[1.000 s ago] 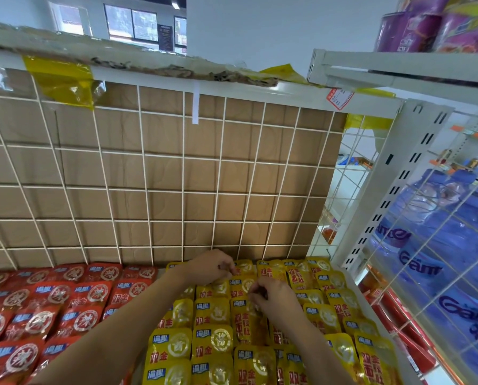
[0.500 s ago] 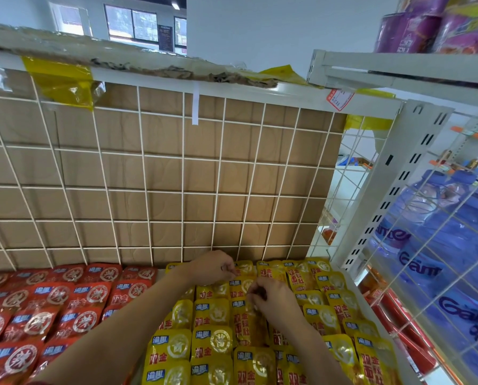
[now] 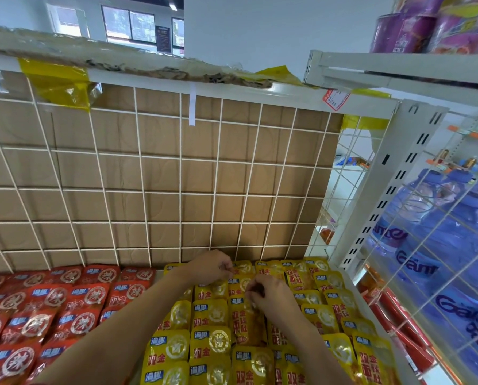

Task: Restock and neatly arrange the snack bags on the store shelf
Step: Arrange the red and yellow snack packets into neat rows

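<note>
Standing beside the shelf (image 3: 353, 289), I see its floor packed right up to the white wire grid (image 3: 180, 190) at the back, which has brown cardboard (image 3: 160, 173) behind it. Below the grid's left half lie overlapping red snack bags (image 3: 74, 298); below its right half are yellow snack bags (image 3: 210, 343) in rows. To the right of the grid, a wire side panel holds back blue water bottles (image 3: 432, 218), and purple packs (image 3: 426, 26) sit on the shelf above it.

The left hand (image 3: 213, 266) is at the foot of the grid, fingers curled and pinching the top edge of a back-row yellow bag. The right hand (image 3: 271, 294) is just in front of it, fingers curled onto the top of another yellow bag one row nearer.

Compared with a second ago, both hands are in almost the same spots, and the rows look unshifted.
</note>
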`<act>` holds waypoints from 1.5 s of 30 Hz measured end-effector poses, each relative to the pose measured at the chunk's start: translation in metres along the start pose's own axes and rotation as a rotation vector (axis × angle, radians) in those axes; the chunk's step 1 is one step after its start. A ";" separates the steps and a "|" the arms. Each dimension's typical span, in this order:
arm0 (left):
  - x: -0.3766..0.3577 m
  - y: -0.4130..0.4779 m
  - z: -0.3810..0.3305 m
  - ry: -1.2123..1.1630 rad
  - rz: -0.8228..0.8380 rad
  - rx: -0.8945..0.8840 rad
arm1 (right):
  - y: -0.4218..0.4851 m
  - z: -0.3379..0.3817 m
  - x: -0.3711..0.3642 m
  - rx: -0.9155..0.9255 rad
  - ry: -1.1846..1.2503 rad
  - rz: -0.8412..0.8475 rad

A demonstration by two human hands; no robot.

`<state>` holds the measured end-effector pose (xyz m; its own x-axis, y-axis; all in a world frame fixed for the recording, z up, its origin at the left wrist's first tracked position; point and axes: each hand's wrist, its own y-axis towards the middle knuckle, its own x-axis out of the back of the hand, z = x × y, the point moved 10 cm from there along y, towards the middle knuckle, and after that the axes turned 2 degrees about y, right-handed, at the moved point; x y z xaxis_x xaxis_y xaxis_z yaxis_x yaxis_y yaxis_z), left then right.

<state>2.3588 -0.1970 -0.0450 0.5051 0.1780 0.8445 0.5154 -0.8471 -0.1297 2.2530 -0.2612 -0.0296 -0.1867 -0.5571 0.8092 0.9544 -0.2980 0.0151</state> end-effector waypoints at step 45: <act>0.009 -0.136 -0.023 -0.038 -0.378 0.028 | -0.099 0.006 0.001 -0.017 -0.288 0.094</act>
<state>2.2778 -0.0915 -0.0075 0.3010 0.4939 0.8158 0.6883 -0.7046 0.1726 2.1598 -0.2279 -0.0264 -0.0214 -0.3404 0.9400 0.9599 -0.2699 -0.0759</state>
